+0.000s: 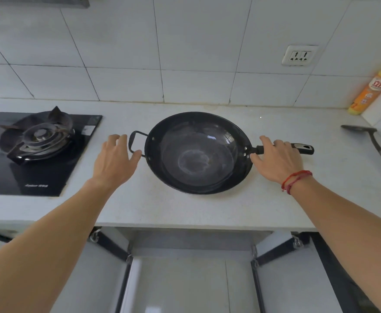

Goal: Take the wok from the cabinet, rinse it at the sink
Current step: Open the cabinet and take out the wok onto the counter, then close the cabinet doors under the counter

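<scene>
Wok (198, 154) upright on counter (185, 211), centre; pale ring mark in its bowl; left hand (115, 161) open, fingers loose beside loop handle (133, 141); right hand (277, 161) open, draped over long handle (304, 149); gas hob (40, 141) left; spatula (370, 141) and detergent bottle (370, 91) far right; cabinet (185, 279) open, near.

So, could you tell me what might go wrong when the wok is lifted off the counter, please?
Neither hand seems to grip yet: the left hand is open beside the loop handle, and the right hand rests loosely on the long handle, so the wok could tip when lifted. The cabinet doors below stand open and might catch a leg.
</scene>
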`<state>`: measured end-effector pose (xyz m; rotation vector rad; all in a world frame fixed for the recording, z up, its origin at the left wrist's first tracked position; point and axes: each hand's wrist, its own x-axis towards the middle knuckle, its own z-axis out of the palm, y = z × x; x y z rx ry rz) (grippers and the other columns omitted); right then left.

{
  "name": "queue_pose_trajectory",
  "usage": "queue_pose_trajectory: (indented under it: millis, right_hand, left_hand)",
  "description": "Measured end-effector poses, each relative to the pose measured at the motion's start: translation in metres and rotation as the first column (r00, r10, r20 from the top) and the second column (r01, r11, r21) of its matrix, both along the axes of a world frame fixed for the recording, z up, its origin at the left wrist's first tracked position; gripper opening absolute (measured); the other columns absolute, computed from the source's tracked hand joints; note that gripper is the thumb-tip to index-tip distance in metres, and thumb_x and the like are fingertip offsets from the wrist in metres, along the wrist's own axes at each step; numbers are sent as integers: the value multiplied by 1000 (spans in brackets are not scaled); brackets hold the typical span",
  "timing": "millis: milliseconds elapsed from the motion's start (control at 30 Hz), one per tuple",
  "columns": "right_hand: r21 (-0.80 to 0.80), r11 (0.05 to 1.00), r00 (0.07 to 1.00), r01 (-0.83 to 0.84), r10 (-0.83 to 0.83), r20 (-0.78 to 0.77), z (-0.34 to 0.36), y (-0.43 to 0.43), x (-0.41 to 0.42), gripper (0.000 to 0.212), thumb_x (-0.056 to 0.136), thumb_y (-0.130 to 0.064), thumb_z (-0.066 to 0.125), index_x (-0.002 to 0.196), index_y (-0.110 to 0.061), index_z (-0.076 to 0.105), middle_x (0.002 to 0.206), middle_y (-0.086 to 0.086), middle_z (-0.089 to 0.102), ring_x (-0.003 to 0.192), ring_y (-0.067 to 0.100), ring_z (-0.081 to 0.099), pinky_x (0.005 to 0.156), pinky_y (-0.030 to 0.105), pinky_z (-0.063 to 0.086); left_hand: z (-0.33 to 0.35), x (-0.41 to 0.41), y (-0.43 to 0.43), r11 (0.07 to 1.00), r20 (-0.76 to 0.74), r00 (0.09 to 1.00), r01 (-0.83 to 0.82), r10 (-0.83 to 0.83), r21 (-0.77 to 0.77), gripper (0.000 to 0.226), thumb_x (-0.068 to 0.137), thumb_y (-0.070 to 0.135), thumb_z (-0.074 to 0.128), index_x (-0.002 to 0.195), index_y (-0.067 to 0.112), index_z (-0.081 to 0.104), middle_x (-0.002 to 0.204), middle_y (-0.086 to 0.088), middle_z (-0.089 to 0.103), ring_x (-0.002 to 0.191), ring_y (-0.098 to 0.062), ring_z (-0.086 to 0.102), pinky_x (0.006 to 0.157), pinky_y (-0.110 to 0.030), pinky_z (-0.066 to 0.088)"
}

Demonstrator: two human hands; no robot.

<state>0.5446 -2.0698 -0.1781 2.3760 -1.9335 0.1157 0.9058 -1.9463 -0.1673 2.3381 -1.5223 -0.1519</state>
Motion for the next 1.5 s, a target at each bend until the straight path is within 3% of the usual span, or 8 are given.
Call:
queue_pose_trajectory:
  millis: [333,667,900,1233,1400,1500]
  right_hand:
    - [18,999,995,-40,38,95,18,118,-9,62,95,-57,38,147,-24,39,131,18,51,115,36,50,94,45,41]
    - [42,995,995,-88,85,55,25,176,-24,65,95,-57,39,149,-22,35,137,18,48,119,35,49,98,44,39]
    - [57,996,994,-75,70,86,25,189,-49,64,96,-56,38,151,-23,33,139,17,47,122,33,47,100,44,38]
    - [136,971,976,194,-206,76,20,248,-137,62,96,-57,36,149,-25,30,129,15,52,114,33,50,91,43,41]
    - [178,897,907,406,-418,40,4,311,-176,64,95,-59,37,149,-25,31,131,14,52,116,33,50,93,44,41]
    - [202,833,848,515,-530,26,-5,354,-189,63,95,-58,36,150,-26,31,131,13,53,115,32,51,93,43,40]
  left_hand:
    - [7,-63,111,987,107,985,121,-132,102,70,100,53,42,151,6,38,160,-21,31,148,-38,26,114,-54,32]
    - [12,-106,157,987,65,987,142,-147,78,73,100,57,38,153,7,34,162,-18,29,149,-36,26,116,-51,31]
    - [12,-129,166,986,102,981,161,-164,37,83,93,64,24,149,4,39,156,-22,37,144,-39,33,110,-53,37]
    - [-9,-195,152,906,67,904,420,-423,55,78,92,59,29,135,-1,52,141,-24,52,132,-42,47,98,-55,47]
    - [-25,-236,152,807,28,807,588,-590,58,65,98,50,49,139,0,49,144,-24,49,135,-42,44,101,-56,45]
    - [-32,-257,158,737,5,738,673,-675,63,70,95,55,41,138,1,50,143,-24,49,134,-42,45,102,-56,44]
